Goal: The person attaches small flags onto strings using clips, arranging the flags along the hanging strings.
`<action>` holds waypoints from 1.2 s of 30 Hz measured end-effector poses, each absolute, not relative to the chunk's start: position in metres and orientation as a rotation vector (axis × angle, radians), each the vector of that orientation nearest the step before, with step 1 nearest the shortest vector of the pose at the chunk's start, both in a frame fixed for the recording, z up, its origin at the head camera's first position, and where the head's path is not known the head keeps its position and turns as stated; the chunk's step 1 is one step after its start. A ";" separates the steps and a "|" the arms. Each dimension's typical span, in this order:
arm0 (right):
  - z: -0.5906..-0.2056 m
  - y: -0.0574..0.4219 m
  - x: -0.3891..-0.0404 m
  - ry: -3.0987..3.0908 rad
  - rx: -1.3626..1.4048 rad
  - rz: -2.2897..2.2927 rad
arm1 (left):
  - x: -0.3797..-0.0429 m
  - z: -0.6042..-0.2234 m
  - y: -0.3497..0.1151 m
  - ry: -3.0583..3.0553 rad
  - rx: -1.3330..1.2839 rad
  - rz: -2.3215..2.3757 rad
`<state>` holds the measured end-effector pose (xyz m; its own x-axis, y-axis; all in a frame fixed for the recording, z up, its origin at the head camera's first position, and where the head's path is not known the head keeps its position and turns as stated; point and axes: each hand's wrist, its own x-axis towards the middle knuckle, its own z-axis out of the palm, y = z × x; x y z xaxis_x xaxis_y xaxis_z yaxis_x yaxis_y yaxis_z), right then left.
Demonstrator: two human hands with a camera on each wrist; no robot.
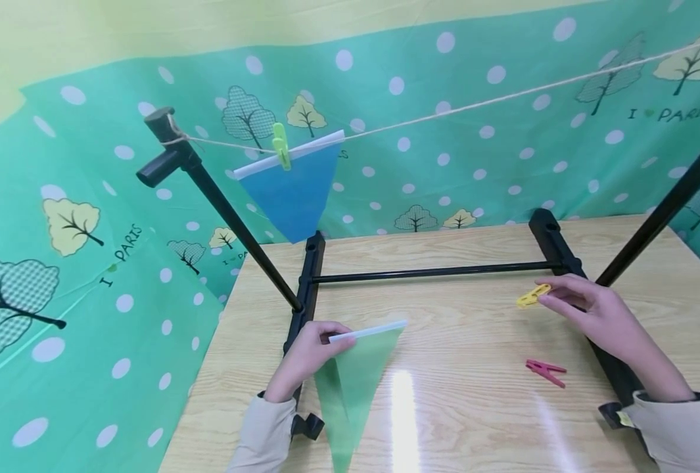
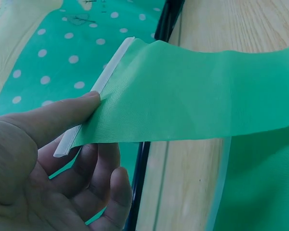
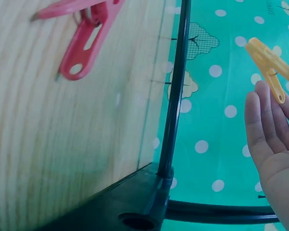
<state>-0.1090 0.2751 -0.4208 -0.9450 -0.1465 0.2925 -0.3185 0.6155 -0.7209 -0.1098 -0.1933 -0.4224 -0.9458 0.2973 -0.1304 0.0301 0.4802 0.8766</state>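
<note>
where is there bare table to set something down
Bare tabletop between green pennant and pink clothespin, nearer than the black crossbar. Crowded around the left hand gripping that pennant, and the right hand with a yellow clothespin.

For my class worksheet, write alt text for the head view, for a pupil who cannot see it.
A person's left hand holds a green pennant by its white edge while the right hand holds a yellow clothespin above a wooden table. A blue pennant hangs from a string by a green clothespin; a pink clothespin lies on the table.
</note>
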 end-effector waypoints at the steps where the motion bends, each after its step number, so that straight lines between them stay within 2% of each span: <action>1: -0.421 0.274 -0.110 -2.622 0.398 1.239 | -0.110 -0.422 -0.193 2.464 0.282 1.458; 20: -0.399 0.255 -0.112 -2.547 0.375 1.203 | -0.119 -0.409 -0.179 2.454 0.274 1.555; 36: -0.373 0.244 -0.116 -2.455 0.223 1.232 | -0.128 -0.396 -0.165 2.492 0.301 1.595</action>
<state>-0.1165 0.2443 -0.3729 -0.9137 0.0298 0.4052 -0.3070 0.6026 -0.7366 -0.1275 -0.1652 -0.3963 -0.9656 0.2580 -0.0317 0.0793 0.4083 0.9094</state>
